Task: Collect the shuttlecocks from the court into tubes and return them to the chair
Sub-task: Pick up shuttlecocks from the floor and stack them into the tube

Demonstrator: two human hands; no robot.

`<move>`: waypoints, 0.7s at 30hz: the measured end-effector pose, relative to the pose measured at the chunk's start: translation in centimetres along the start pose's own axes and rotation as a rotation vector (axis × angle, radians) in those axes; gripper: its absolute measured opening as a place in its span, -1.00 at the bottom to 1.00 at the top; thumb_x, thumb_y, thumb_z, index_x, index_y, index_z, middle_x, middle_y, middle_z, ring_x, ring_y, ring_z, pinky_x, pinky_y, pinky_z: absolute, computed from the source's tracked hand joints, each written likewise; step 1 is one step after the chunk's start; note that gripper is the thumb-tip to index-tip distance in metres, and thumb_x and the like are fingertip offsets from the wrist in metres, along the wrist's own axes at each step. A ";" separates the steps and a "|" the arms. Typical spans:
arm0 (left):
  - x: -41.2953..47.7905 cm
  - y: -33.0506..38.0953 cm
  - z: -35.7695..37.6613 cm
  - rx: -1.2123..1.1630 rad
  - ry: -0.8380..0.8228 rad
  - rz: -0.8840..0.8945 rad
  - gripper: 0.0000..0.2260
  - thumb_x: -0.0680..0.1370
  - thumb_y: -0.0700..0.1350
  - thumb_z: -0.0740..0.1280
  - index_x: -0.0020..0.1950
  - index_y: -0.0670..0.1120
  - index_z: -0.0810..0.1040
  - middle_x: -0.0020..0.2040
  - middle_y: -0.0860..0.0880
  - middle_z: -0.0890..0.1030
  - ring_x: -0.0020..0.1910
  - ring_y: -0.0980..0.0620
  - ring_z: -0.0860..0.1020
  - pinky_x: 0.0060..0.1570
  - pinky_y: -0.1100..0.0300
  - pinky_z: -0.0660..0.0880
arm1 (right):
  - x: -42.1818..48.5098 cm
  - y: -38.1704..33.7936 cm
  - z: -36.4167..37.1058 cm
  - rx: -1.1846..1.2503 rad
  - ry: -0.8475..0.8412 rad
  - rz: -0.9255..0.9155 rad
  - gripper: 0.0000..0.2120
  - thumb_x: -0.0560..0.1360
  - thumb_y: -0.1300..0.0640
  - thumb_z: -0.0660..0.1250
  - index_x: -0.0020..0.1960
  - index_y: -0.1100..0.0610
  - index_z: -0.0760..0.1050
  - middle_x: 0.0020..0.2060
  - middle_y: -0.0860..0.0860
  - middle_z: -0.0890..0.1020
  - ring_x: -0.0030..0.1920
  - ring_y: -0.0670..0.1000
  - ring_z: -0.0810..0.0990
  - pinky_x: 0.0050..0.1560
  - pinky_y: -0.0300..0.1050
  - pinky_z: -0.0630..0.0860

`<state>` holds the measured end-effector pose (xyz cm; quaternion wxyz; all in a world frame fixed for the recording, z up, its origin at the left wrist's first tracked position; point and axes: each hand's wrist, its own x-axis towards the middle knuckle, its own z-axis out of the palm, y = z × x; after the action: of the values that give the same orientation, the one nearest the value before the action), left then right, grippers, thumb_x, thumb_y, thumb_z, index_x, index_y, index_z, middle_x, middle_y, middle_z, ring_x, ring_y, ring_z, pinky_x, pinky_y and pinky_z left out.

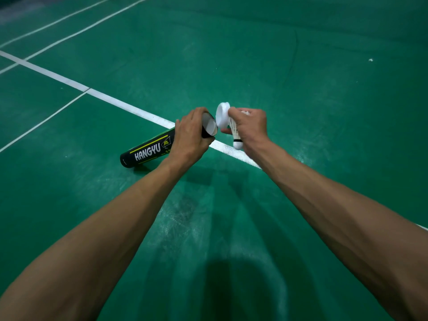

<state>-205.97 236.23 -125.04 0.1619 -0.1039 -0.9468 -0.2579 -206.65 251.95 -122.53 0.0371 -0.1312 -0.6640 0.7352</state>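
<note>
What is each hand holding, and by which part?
The left hand grips the black tube near its open end. The right hand holds the white cap by its edge and a shuttlecock by its feathers.

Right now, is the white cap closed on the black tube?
No, the right hand holds the cap beside the open tube, together with a shuttlecock.
</note>
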 end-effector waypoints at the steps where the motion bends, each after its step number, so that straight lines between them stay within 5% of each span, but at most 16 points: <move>1: -0.3 -0.4 -0.3 0.002 0.012 0.012 -0.46 0.38 -0.12 0.59 0.29 -0.10 0.47 0.17 -0.08 0.60 0.11 -0.17 0.54 0.14 -0.14 0.48 | 0.3 -0.3 -0.5 -0.013 -0.014 0.010 -0.91 0.45 0.26 0.45 -0.23 0.20 0.61 -0.25 0.15 0.67 -0.31 0.12 0.70 -0.26 0.08 0.70; 5: -1.3 -0.4 -1.2 -0.034 0.058 0.085 -0.43 0.37 -0.14 0.63 0.30 -0.15 0.47 0.19 -0.10 0.59 0.13 -0.14 0.52 0.16 -0.05 0.47 | 0.7 -0.3 -1.9 -0.045 0.014 -0.023 -0.93 0.45 0.28 0.45 -0.21 0.21 0.61 -0.27 0.12 0.65 -0.34 0.08 0.63 -0.41 -0.14 0.60; 11: -2.1 0.1 -1.4 -0.075 0.155 0.138 -0.40 0.38 -0.14 0.63 0.32 -0.20 0.46 0.21 -0.15 0.55 0.15 -0.14 0.50 0.14 0.10 0.43 | 0.7 2.4 -2.5 -0.362 0.049 0.050 -0.85 0.45 0.24 0.46 -0.02 0.30 0.65 -0.24 0.16 0.66 -0.26 0.17 0.71 -0.30 0.04 0.68; 15: -2.4 0.4 -1.4 -0.099 0.171 0.166 -0.38 0.37 -0.16 0.64 0.32 -0.24 0.45 0.21 -0.17 0.54 0.15 -0.11 0.50 0.15 0.20 0.41 | 0.0 3.8 -2.7 -0.423 -0.007 0.153 -0.76 0.40 0.16 0.49 -0.20 0.35 0.56 -0.27 0.20 0.62 -0.26 0.22 0.73 -0.34 0.16 0.68; 21: -2.3 0.6 -1.7 -0.158 0.167 0.149 -0.36 0.35 -0.14 0.65 0.34 -0.22 0.45 0.23 -0.13 0.56 0.17 -0.10 0.53 0.15 0.17 0.45 | 0.1 0.1 -1.5 -0.251 -0.085 0.129 -0.53 0.53 -0.24 0.38 0.04 0.17 0.39 -0.10 0.11 0.60 -0.42 0.06 0.69 -0.51 -0.13 0.52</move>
<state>-203.21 235.56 -124.19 0.2503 -0.1642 -0.8965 -0.3266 -206.40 253.38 -122.75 -0.0551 -0.1461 -0.7419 0.6520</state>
